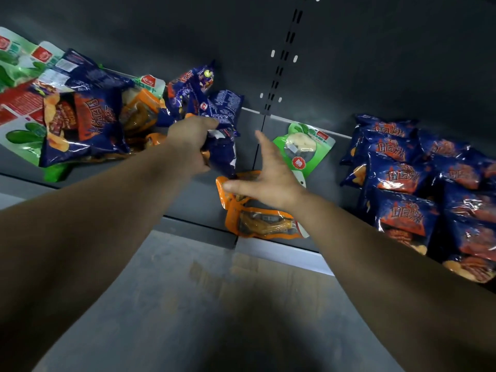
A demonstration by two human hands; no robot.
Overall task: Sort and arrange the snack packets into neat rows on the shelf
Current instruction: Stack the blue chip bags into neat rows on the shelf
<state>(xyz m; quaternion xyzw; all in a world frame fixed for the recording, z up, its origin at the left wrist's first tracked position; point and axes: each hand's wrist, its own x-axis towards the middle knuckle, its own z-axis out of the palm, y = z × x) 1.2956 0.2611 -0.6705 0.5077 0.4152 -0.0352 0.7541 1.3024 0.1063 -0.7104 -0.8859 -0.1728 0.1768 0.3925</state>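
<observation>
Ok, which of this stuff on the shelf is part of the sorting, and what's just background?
Part of the job:
- dark blue crinkly foil packet in the left hand
- orange clear-window pouch under the open right hand
- green plastic pouch
- mixed heap
- neat blue rows

Background:
- grey slotted back panel
- floor

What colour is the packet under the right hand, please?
Orange packet, in the head view.

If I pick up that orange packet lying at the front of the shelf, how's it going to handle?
The orange packet is a flat pouch with glossy film, so it is probably slippery and bends at the edges. The contents look packed tight against the film, so likely firmer in the middle. It lies flat and should not roll.
</observation>
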